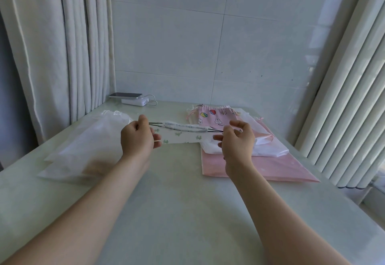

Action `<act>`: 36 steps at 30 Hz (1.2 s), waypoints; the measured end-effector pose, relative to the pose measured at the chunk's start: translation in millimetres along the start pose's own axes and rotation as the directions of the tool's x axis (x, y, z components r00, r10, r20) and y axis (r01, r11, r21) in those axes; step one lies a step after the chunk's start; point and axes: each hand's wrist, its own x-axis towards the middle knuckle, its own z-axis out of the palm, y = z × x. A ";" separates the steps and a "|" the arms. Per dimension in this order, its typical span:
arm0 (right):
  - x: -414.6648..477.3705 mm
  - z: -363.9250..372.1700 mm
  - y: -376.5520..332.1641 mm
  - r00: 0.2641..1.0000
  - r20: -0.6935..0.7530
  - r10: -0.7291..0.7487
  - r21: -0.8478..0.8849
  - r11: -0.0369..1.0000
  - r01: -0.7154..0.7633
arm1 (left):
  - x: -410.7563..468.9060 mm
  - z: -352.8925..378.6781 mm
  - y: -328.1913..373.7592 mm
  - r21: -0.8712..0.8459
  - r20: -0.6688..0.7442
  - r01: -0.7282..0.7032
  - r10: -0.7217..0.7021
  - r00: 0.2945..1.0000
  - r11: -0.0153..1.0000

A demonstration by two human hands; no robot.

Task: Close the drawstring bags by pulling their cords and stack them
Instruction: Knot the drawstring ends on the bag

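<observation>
Forearms come in from 6 o'clock over the bare near half of the table (177, 212). Both meet at the small white bag (181, 137) with green print, held just above the table near centre with its mouth edge up. Left grip (136, 137) is clenched on the dark cords (155, 123) leaving the bag's 9 o'clock end. Right grip (237, 139) pinches the matching cords at the 3 o'clock end between thumb and forefinger, other fingers splayed. The pinch is a bit blurred, so contact there is probable, not certain. The channel already looks gathered along the top, so I'd call this mid-cinch on this bag. The stack sits at 2 o'clock: large pink bag (260, 166) at the bottom, a white bag (268, 148) on it, and a pink printed bag (214, 116) at the far end, mouth drawn shut. A pile of translucent white bags (83, 146) at 10 o'clock looks not yet done. Phone (127, 95) on a power bank (135, 101) at 11 o'clock, well clear. Next move needs an even outward pull on both sides until the mouth shuts, then laying the bag flat on the stack without shoving it.
</observation>
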 end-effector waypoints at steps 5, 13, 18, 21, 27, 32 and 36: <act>-1.8 7.5 -4.7 0.972 -0.012 0.235 0.419 0.883 -0.209 | -4.9 4.1 7.7 -0.246 -0.016 0.119 -0.127 0.992 0.962; -3.9 12.0 -8.9 0.922 -0.026 0.387 0.675 0.687 -0.269 | -0.5 4.4 9.5 -0.469 -0.042 0.284 -0.342 0.939 0.836; -0.5 11.6 -3.3 0.922 -0.046 0.384 0.633 0.725 -0.270 | 2.8 2.6 7.8 -0.538 0.094 0.350 -0.358 0.929 0.767; 0.9 10.1 -1.6 0.952 -0.038 0.305 0.504 0.828 -0.246 | -0.7 4.7 12.4 -0.400 0.114 0.328 -0.308 0.944 0.856; -1.0 10.7 7.3 0.968 0.125 -0.216 -0.111 0.967 0.230 | 1.1 2.6 8.0 0.148 0.177 -0.158 0.131 0.975 0.976; 3.9 11.2 15.5 0.868 0.255 -0.425 -0.383 0.780 0.495 | -1.8 -2.7 9.8 0.370 0.223 -0.340 0.273 0.936 0.864; 9.0 8.0 20.9 0.808 0.348 -0.476 -0.521 0.618 0.589 | -3.1 -7.2 10.4 0.440 0.297 -0.473 0.373 0.879 0.763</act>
